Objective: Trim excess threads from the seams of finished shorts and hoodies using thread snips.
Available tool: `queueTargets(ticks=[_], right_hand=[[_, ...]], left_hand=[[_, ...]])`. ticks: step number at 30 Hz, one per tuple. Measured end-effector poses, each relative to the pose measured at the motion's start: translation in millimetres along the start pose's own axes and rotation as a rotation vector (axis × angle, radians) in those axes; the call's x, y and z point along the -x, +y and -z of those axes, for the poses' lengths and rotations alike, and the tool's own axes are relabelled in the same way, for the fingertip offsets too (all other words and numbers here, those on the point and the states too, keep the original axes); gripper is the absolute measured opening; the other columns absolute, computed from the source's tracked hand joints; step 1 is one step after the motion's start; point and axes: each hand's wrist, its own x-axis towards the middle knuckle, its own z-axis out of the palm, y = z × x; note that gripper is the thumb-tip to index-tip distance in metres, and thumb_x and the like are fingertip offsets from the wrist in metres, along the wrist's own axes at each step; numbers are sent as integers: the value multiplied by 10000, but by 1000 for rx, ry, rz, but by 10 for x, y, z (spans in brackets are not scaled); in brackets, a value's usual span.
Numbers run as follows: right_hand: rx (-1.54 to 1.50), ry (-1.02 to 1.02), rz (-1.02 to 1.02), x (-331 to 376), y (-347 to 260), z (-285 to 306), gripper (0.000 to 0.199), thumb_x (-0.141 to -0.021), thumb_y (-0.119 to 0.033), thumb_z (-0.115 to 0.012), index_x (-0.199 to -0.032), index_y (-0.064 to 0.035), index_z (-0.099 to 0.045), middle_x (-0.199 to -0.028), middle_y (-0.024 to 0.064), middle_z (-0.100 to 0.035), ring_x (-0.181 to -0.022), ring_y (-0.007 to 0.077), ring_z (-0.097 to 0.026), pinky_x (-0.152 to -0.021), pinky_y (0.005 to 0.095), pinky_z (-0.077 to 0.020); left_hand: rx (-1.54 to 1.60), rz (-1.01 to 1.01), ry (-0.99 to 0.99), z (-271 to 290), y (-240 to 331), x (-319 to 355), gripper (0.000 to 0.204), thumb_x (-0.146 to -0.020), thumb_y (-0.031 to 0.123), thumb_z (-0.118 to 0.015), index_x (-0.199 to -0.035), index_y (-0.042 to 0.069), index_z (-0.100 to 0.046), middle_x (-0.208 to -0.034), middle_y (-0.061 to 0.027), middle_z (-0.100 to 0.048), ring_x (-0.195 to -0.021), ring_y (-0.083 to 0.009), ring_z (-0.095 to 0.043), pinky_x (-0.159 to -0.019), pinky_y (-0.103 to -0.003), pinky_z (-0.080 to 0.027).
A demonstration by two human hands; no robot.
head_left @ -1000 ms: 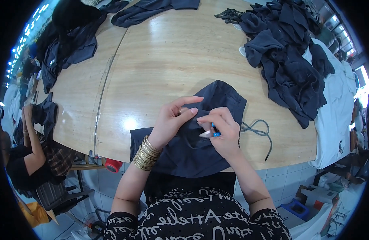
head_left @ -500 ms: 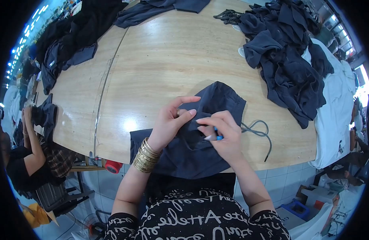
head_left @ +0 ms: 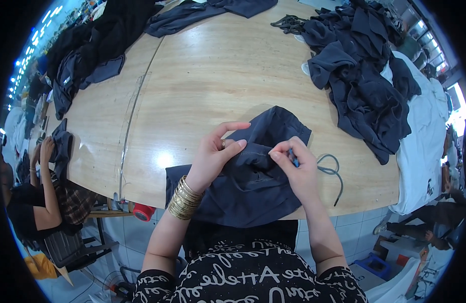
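A dark navy garment (head_left: 243, 194) lies bunched at the table's near edge, one stitched seam lifted between my hands. My left hand (head_left: 217, 154) holds the seam's left part, thumb on the fabric and index finger stretched out above it. Thumb and index finger of my right hand (head_left: 299, 164) are pinched together at the seam's right end; whether fabric or a thread is between them is too small to tell. Tucked inside that hand is a small blue tool (head_left: 294, 157), mostly hidden by the fingers. A thin dark cord (head_left: 339, 174) lies looped to the right.
A large heap of navy garments (head_left: 362, 81) and a white cloth bundle (head_left: 422, 136) fill the right side. More dark clothes (head_left: 99, 45) lie at the far left. A co-worker (head_left: 43, 202) sits at the left edge. A red round object (head_left: 143, 212) is below the table edge.
My right hand has moved right and slightly up along the seam, its fingers now closed in a pinch. The seam is stretched straighter; my left hand stays nearly in place.
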Motion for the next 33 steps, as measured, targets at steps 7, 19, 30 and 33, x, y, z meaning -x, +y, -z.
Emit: queueTargets(ticks=[7, 19, 30, 33], right_hand=[[469, -8, 242, 83, -18, -11, 256, -756, -288, -724, -872, -82, -624, -732, 12, -597, -625, 180, -545, -573, 307, -355], [604, -1, 333, 81, 2, -50, 250, -749, -301, -719, -860, -96, -629, -696, -8, -567, -609, 164, -504, -564, 304, -318], [601, 9, 341, 58, -12, -73, 242, -755, -300, -713, -849, -97, -622, -698, -7, -566, -604, 163, -503, -560, 300, -320], [555, 12, 306, 57, -8, -89, 234, -754, -280, -718, -852, -91, -620, -720, -1, -586, -598, 167, -519, -552, 298, -341]], left_hand=[[-20, -20, -36, 51, -2, -4, 328, -887, 51, -574, -1213, 39, -543, -604, 90, -520, -562, 37, -431, -525, -142, -327], [-38, -44, -28, 41, -29, -3, 317, -885, 53, -576, -1201, 44, -553, -590, 108, -465, -548, 37, -369, -510, -154, -278], [-39, -44, -30, 20, -34, -15, 320, -886, 53, -577, -1204, 42, -552, -585, 113, -442, -545, 39, -348, -503, -157, -263], [-52, -46, -34, 18, -31, -12, 320, -887, 56, -578, -1205, 43, -552, -586, 113, -441, -545, 38, -346, -502, -157, -261]])
